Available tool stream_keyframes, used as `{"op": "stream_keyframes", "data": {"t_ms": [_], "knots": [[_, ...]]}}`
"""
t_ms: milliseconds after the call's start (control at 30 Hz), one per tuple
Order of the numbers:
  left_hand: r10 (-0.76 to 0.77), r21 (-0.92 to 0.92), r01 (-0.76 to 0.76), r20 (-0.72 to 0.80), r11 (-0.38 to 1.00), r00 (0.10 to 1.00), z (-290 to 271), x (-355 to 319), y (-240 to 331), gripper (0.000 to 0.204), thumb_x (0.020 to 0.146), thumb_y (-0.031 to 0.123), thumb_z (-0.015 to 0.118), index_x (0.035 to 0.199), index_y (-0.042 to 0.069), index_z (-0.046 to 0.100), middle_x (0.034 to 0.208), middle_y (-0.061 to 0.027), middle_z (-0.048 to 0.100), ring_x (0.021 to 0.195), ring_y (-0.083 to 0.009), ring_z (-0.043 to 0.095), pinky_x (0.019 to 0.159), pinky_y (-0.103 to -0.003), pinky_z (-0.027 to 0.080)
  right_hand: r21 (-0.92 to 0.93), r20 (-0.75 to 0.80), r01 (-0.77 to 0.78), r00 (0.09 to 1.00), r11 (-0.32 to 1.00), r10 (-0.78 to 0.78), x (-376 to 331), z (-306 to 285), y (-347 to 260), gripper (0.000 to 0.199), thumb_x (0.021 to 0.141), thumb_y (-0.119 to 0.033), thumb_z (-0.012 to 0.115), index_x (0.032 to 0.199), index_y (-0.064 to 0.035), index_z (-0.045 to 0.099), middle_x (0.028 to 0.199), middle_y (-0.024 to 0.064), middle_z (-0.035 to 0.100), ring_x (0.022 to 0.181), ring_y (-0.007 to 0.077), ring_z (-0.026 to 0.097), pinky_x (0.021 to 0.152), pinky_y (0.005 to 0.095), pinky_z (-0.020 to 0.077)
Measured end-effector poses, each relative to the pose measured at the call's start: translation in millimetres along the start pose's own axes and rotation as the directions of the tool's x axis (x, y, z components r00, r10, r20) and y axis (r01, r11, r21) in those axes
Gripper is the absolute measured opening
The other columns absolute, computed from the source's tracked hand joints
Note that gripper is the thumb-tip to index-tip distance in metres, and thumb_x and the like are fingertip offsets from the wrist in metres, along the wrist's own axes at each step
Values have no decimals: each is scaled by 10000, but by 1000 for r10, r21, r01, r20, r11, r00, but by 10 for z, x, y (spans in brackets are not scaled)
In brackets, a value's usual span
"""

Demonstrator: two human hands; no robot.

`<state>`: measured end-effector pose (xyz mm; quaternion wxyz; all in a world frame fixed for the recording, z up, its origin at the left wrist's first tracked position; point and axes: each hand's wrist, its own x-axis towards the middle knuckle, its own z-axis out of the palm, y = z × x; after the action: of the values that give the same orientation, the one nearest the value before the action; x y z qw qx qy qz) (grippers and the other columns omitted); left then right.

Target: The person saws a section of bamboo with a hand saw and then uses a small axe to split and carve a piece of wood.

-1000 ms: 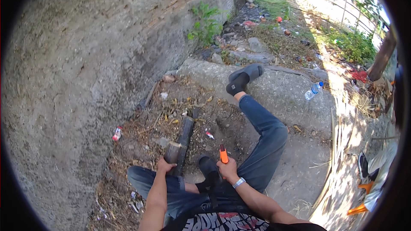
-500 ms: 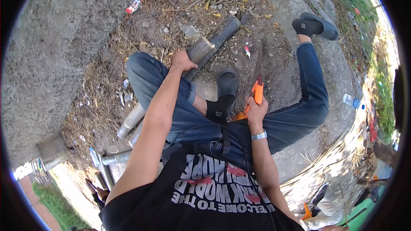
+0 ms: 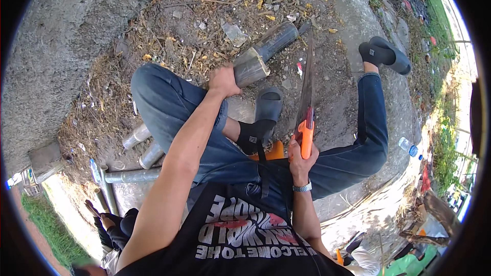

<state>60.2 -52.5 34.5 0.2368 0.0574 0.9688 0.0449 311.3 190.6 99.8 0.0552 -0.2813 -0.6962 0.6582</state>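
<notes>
My left hand [image 3: 224,81] is closed around the near end of a thick grey-brown bamboo piece [image 3: 249,68], beside my bent left knee. The pale cut end of this piece faces right. Just beyond it, another bamboo length [image 3: 279,39] lies on the dirt, partly hidden behind the held piece. In my right hand [image 3: 303,156] is a handsaw [image 3: 307,132], gripped by its orange handle above my lap. Its long, brownish blade points away from me, apart from the bamboo.
A grey clog [image 3: 269,103] is on my near foot. More bamboo poles [image 3: 135,176] lie at the left. An orange object [image 3: 274,151] sits by my foot, a plastic bottle [image 3: 407,146] at the right. Other people [image 3: 120,227] are at the lower edges. A concrete slab [image 3: 66,61] borders the dirt.
The held bamboo piece has turned, its cut end swinging to the right and nearer to me. My right hand with the handsaw has come slightly closer to my body. The view has shifted a little.
</notes>
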Motion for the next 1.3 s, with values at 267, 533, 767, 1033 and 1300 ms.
{"op": "stream_keyframes", "data": {"t_ms": [267,533,767,1033,1300], "knots": [[-64,0,64,66,998,996,-82,197,-17,922,605,514,942,1315,29,606,1120,-203,775,1046,-389,758,946,-470,607,-142,229,36,973,989,-3,198,77,-125,170,884,-136,780,959,8,730,670,32,602,590,113,551,579,300,452],[-11,-34,12,41,999,999,43,198,-101,1109,559,531,954,1477,59,549,1169,-214,766,1086,-371,747,972,-456,589,-195,290,194,948,962,-132,82,118,-57,183,859,-161,770,804,-21,666,577,80,550,476,228,557,526,371,452],[-12,-132,13,10,991,1000,-42,207,130,1075,572,548,957,1451,80,552,1187,-202,752,1109,-375,735,965,-468,593,-243,349,183,933,953,-91,-168,-288,-268,134,831,-131,770,813,-29,686,589,100,582,480,224,598,535,360,475],[20,-78,-29,-120,997,993,-35,392,560,1032,606,497,961,1446,92,518,1157,-221,743,1077,-385,741,950,-483,598,-290,380,257,915,922,-136,-166,-288,-196,222,811,-151,772,720,-42,601,545,96,506,447,299,529,508,385,443],[73,-23,-78,-153,997,986,15,345,696,980,601,496,950,1382,39,573,1146,-203,755,1080,-353,743,949,-456,601,-180,297,327,917,928,-265,705,452,100,231,800,-148,759,718,-24,582,560,136,527,453,287,541,501,398,435]]}}
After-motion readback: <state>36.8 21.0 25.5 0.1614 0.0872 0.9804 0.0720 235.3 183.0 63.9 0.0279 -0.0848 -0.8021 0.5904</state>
